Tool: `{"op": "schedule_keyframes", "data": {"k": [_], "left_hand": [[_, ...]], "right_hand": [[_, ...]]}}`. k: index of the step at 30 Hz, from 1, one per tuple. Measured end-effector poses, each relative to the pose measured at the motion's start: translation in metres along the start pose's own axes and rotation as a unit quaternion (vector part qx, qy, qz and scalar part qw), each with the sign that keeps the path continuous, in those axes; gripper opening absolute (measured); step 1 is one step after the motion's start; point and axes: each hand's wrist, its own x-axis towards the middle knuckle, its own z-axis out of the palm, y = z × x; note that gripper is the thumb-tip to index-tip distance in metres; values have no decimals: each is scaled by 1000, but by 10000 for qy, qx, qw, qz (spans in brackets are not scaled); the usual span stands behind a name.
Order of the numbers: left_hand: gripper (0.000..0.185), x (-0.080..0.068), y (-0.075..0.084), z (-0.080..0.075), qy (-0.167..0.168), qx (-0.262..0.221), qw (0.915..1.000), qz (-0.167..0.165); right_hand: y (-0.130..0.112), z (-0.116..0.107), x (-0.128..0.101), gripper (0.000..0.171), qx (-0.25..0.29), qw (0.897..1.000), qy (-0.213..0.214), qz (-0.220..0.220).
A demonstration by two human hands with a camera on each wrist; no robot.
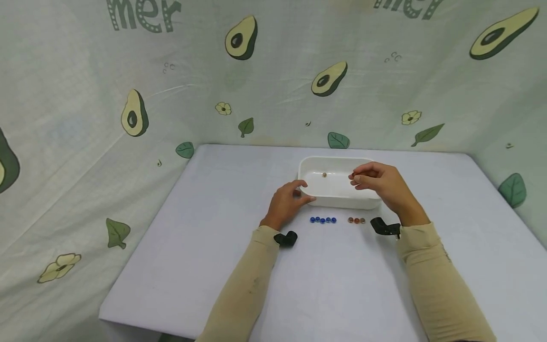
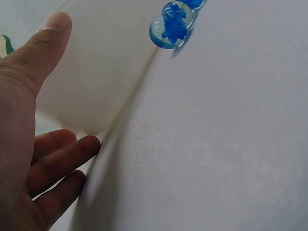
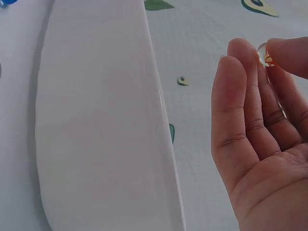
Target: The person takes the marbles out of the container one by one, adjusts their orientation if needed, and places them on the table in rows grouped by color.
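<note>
1. We pinch an orange marble [image 3: 266,58] in our right hand [image 1: 380,183], over the white tub [image 1: 337,195].
2. Our left hand [image 1: 287,202] touches the tub's corner, fingers loose.
3. Blue marbles [image 1: 323,220] lie just beside the tub.

Right hand [image 3: 262,144] pinches orange-flecked glass marble [image 3: 265,57] at fingertips, beside white tray wall [image 3: 101,134]; avocado-print cloth [image 3: 202,29] behind.

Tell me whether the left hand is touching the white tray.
Touching. The left wrist view shows the left hand with its fingertips against the corner of the white tray, its thumb along the tray wall; the head view agrees.
</note>
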Motion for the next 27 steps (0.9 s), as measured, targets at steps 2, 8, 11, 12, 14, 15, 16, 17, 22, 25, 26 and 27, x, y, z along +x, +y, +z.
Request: {"op": "schedule_keyframes", "data": {"k": [2,8,11,12,14,15,16,17,22,25,26,27], "left_hand": [[44,0,-1,0,9,3,10000,-5],[43,0,-2,1,20,-8,10000,26],[43,0,-2,1,34,-7,10000,28],[43,0,-2,1,36,2,10000,17],[43,0,-1,1,32,7,10000,-5],[43,0,-1,1,29,15,10000,-17],[43,0,-1,1,30,17,10000,-30],[43,0,-1,1,23,19,10000,-42],[44,1,-1,2,-23,28,10000,-60],[45,1,-2,2,-30,38,10000,-24],[45,1,-2,1,-23,33,10000,-5],[46,2,-2,1,-17,30,10000,12]], "right_hand": [[1,0,-3,29,-145,9999,-8,7],[7,-3,-11,28,31,10000,-74,-52],[10,-4,-14,26,272,9995,-140,-91],[11,-4,-15,25,300,9994,-151,-118],[12,-6,-19,24,351,9992,-145,-146],[12,-6,-20,24,360,9992,-136,-147],[12,-7,-22,23,343,9992,-117,-144],[12,-8,-25,22,356,9992,-110,-134],[13,-14,-37,19,561,9983,-124,-55],[16,-18,-45,16,764,9968,-208,-66],[17,-19,-47,15,850,9961,-243,-76],[18,-20,-49,14,943,9951,-292,-82]]}}
